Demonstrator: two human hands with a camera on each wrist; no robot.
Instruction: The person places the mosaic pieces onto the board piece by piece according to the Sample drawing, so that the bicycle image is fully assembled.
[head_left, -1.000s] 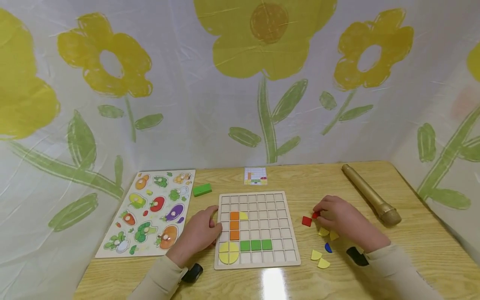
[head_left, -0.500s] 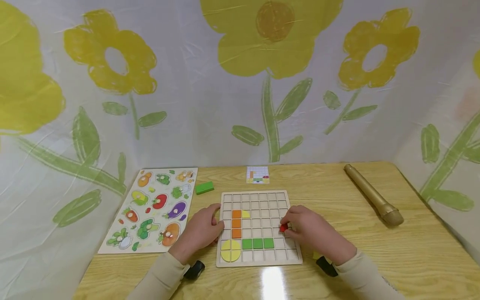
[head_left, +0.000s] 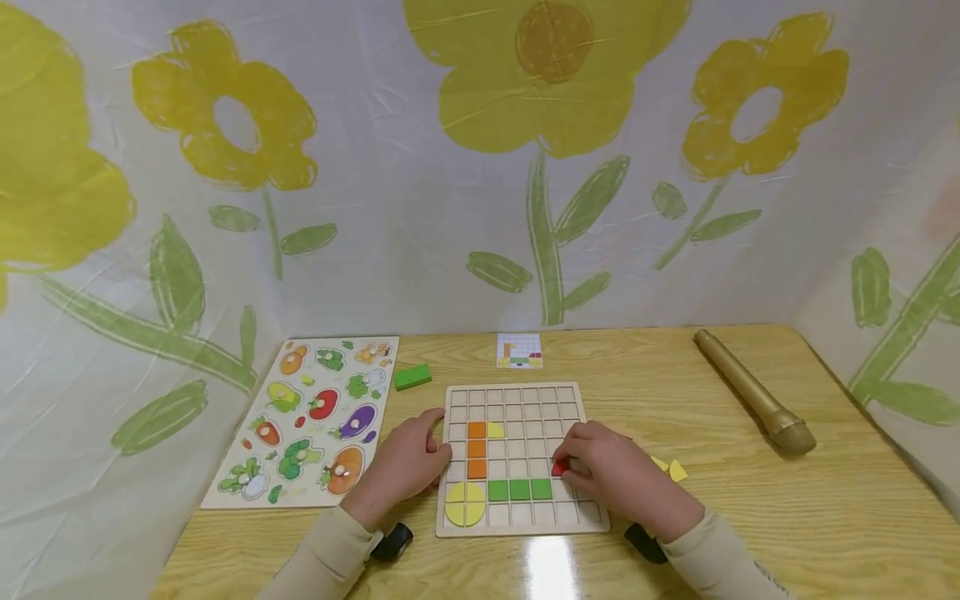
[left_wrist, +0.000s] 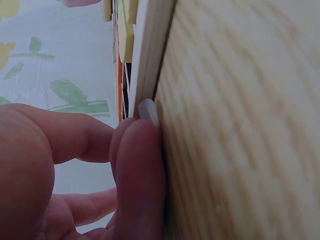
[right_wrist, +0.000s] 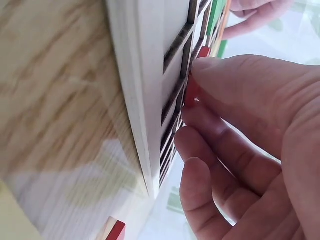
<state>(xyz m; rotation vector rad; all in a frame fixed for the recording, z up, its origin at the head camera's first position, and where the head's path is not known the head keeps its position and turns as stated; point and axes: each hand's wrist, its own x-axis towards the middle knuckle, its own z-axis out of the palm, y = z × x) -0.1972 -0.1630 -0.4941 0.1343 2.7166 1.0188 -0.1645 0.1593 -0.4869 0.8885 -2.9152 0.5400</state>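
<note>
Red piece pinched low over the grid board, left hand at the rim
The right hand has its thumb and forefinger almost together on the red piece, near the right end of the green tiles (whether it touches a cell floor, I cannot tell). The left hand, fingers bent, holds the left edge of the grid board. Good handling here probably means a level piece, pinched by its edges to clear the raised dividers, with light pressure on the rim against sliding. The wood-grain table catches a bright glare in front; a pattern card lies behind the board, a vegetable peg puzzle to the left, a gold microphone to the right. Cloth painted with yellow flowers surrounds the table.
</note>
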